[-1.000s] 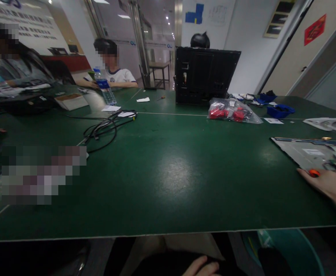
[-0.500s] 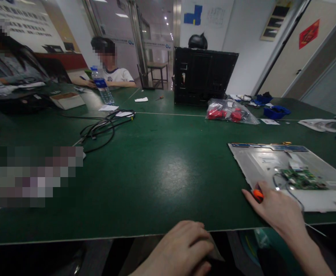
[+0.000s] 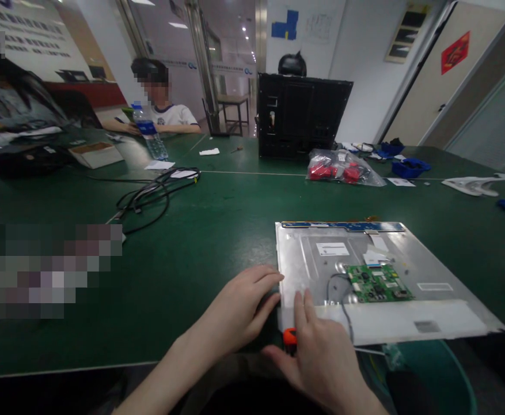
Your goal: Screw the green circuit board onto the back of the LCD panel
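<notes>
A flat display panel [image 3: 308,259], its metal back facing up, lies at the table's front edge. A green circuit board [image 3: 377,283] sits on it, with a thin dark cable and a white ribbon. My left hand [image 3: 252,297] touches the panel's left edge with its fingertips, fingers and thumb apart. My right hand [image 3: 325,351] holds an orange-handled screwdriver [image 3: 289,336] against the palm; the thin shaft sticks out to the right. Two of its fingers lie stretched on the panel's lower left corner. Part of the handle is hidden by the hand.
Black cables [image 3: 157,187] lie coiled to the left. Behind stand a black monitor-like casing [image 3: 302,115] and a clear bag [image 3: 345,167] with red items. A water bottle [image 3: 149,132] stands near a seated person [image 3: 174,115]. Below the edge is a green bin [image 3: 446,374].
The panel has slid left, towards the middle, with my right hand and the screwdriver. My left hand has risen from below the table edge to the panel's left side.
</notes>
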Demonstrator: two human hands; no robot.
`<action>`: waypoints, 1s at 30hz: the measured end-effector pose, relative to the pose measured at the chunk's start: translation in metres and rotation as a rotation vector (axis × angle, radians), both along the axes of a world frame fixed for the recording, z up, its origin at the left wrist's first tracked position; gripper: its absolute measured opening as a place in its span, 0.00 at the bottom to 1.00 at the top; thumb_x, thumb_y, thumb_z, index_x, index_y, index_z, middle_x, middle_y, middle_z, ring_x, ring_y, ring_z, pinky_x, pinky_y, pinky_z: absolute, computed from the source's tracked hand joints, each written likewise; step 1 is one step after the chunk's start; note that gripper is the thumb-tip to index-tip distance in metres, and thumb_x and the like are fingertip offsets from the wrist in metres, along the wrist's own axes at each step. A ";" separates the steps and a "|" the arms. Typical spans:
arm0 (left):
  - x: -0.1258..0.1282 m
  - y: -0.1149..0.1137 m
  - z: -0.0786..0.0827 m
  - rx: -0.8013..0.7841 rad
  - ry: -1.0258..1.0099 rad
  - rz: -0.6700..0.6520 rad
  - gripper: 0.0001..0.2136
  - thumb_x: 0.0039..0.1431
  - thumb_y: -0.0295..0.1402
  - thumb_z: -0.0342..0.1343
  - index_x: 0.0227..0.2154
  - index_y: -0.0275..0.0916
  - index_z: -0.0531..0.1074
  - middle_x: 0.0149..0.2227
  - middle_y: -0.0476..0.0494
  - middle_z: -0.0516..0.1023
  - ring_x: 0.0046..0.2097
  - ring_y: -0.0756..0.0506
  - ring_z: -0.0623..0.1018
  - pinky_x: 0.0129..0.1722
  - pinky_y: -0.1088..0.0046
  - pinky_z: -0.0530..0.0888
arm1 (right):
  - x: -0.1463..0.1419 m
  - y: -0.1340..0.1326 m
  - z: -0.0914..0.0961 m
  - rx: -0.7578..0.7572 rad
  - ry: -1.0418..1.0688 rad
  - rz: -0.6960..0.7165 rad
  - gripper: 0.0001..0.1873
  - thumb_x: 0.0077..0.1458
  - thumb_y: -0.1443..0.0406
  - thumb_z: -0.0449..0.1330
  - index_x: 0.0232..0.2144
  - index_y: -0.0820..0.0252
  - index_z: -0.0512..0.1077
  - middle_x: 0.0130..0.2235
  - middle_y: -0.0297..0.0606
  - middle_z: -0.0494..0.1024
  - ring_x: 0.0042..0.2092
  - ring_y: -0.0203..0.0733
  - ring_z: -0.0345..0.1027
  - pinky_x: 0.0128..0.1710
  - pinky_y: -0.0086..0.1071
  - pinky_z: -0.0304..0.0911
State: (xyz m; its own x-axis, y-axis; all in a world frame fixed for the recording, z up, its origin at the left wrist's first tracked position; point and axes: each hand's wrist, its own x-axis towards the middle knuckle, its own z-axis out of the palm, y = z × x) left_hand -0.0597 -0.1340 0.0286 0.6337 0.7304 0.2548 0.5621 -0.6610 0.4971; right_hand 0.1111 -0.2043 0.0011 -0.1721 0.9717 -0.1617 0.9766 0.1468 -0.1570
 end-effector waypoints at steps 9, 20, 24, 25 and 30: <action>0.002 0.039 -0.013 0.013 0.254 0.039 0.19 0.73 0.32 0.43 0.58 0.33 0.71 0.63 0.32 0.74 0.67 0.38 0.71 0.66 0.55 0.70 | -0.077 -0.002 -0.020 0.039 0.158 0.276 0.63 0.44 0.37 0.67 0.64 0.87 0.63 0.61 0.87 0.64 0.37 0.68 0.81 0.22 0.45 0.74; -0.061 0.033 -0.043 0.059 0.257 0.210 0.26 0.75 0.42 0.41 0.67 0.32 0.65 0.70 0.32 0.64 0.71 0.37 0.64 0.70 0.51 0.64 | -0.098 -0.012 -0.013 0.258 0.230 0.508 0.38 0.58 0.56 0.61 0.61 0.83 0.68 0.56 0.76 0.75 0.26 0.57 0.78 0.12 0.42 0.64; -0.080 0.030 -0.041 0.057 0.255 0.244 0.28 0.74 0.45 0.41 0.67 0.33 0.65 0.70 0.33 0.64 0.71 0.36 0.65 0.70 0.51 0.63 | -0.062 -0.012 0.005 0.303 0.270 0.618 0.35 0.59 0.51 0.60 0.59 0.73 0.72 0.54 0.64 0.80 0.26 0.54 0.79 0.12 0.39 0.61; -0.084 0.029 -0.040 0.058 0.256 0.250 0.28 0.74 0.46 0.40 0.67 0.33 0.65 0.70 0.34 0.64 0.71 0.36 0.65 0.70 0.51 0.63 | -0.047 -0.011 0.012 0.301 0.292 0.650 0.33 0.59 0.51 0.61 0.57 0.71 0.73 0.53 0.60 0.82 0.26 0.51 0.79 0.12 0.37 0.60; -0.104 0.026 -0.034 0.056 0.272 0.285 0.33 0.73 0.53 0.38 0.66 0.32 0.67 0.69 0.33 0.65 0.70 0.34 0.67 0.69 0.51 0.63 | 0.047 0.015 0.044 0.304 0.292 0.380 0.19 0.61 0.62 0.60 0.53 0.58 0.77 0.44 0.43 0.86 0.36 0.49 0.82 0.30 0.36 0.73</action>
